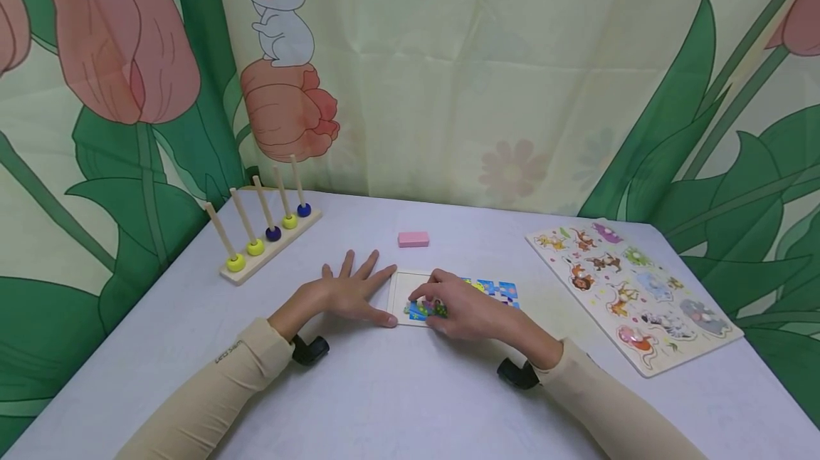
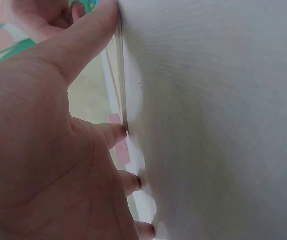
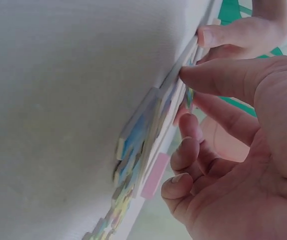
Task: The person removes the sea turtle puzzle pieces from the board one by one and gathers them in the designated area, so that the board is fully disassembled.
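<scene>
A shallow white puzzle tray [image 1: 405,283] lies on the table with a few blue and green jigsaw pieces [image 1: 416,312] in its near left corner. My left hand [image 1: 352,294] is spread on the table, its thumb and index fingertip touching the tray's left edge. Over the tray, my right hand [image 1: 470,309] pinches a small colourful jigsaw piece [image 3: 189,99] between thumb and index finger, the other fingers curled loosely. More blue and yellow jigsaw pieces [image 1: 508,289] lie just right of the tray, partly hidden by the right hand.
Behind the tray sits a pink block [image 1: 413,239]. A wooden peg stand [image 1: 272,250] with yellow and dark blue beads is at the back left. An animal puzzle board [image 1: 631,293] lies at the right. A printed curtain [image 1: 410,90] hangs along the table's back edge.
</scene>
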Action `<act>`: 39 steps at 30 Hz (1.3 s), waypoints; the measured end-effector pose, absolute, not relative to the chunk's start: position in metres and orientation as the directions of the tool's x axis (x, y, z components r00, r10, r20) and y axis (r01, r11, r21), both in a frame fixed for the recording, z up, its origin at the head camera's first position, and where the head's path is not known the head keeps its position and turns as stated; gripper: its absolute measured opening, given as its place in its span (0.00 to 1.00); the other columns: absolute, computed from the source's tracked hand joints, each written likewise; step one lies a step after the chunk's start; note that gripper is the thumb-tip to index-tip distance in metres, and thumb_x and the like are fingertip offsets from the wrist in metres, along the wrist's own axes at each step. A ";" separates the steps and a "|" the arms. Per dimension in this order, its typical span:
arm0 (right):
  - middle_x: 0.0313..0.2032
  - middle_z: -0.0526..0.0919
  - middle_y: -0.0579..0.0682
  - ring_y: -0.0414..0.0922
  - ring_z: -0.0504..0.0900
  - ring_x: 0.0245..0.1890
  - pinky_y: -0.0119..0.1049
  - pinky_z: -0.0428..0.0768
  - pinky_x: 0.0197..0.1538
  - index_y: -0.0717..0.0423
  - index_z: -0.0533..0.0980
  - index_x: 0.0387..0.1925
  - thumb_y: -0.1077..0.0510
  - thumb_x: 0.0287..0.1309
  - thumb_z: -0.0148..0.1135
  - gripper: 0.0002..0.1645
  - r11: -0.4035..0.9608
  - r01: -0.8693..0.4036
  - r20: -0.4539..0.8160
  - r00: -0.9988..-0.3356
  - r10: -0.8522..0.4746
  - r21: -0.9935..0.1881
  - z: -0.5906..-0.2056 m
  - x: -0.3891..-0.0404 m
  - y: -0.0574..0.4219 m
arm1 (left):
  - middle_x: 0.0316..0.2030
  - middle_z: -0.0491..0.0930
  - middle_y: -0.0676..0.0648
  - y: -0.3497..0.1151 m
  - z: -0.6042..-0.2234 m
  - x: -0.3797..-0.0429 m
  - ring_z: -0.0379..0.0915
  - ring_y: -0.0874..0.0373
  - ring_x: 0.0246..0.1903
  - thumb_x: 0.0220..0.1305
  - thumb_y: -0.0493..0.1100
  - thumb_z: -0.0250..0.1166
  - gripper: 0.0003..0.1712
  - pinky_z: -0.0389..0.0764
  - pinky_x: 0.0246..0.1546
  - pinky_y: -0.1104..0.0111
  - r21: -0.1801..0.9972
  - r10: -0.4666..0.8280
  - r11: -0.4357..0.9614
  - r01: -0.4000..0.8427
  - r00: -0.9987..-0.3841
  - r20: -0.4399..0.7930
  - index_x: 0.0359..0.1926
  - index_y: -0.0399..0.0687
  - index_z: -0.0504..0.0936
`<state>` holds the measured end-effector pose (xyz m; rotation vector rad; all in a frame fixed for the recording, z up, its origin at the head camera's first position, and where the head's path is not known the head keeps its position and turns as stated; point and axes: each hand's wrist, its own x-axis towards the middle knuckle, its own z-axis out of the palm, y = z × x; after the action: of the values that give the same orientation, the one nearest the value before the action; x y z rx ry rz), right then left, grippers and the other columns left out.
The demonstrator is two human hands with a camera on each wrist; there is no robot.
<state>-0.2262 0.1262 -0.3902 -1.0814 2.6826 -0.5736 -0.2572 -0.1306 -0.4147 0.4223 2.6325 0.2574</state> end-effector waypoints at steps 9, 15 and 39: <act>0.43 0.79 0.45 0.40 0.79 0.43 0.34 0.80 0.48 0.48 0.84 0.60 0.60 0.64 0.68 0.23 0.662 -0.620 0.015 -0.734 -0.679 -0.420 -0.394 -0.223 0.132 | 0.87 0.25 0.47 -0.131 -0.414 -0.255 0.14 0.28 0.83 0.56 0.85 0.62 0.65 0.31 0.73 0.19 0.260 0.336 0.934 0.244 -0.847 -0.413 0.86 0.73 0.43; 0.44 0.81 0.44 0.38 0.78 0.40 0.32 0.78 0.44 0.44 0.83 0.60 0.58 0.64 0.70 0.23 0.676 -0.609 0.030 -0.752 -0.659 -0.414 -0.395 -0.218 0.147 | 0.87 0.28 0.45 -0.129 -0.403 -0.246 0.17 0.28 0.84 0.59 0.83 0.63 0.63 0.31 0.73 0.20 0.269 0.347 0.929 0.252 -0.846 -0.405 0.86 0.70 0.45; 0.46 0.79 0.44 0.39 0.74 0.43 0.32 0.75 0.43 0.40 0.85 0.57 0.61 0.61 0.72 0.24 0.753 -0.565 0.055 -0.810 -0.583 -0.337 -0.395 -0.190 0.224 | 0.87 0.25 0.46 -0.129 -0.400 -0.246 0.14 0.29 0.83 0.61 0.80 0.63 0.62 0.30 0.74 0.21 0.275 0.342 0.931 0.241 -0.839 -0.422 0.86 0.71 0.43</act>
<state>-0.1900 0.2238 -0.3952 -0.9475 2.8914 -0.5289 -0.2464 -0.1290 -0.4005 0.4195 2.6108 0.2901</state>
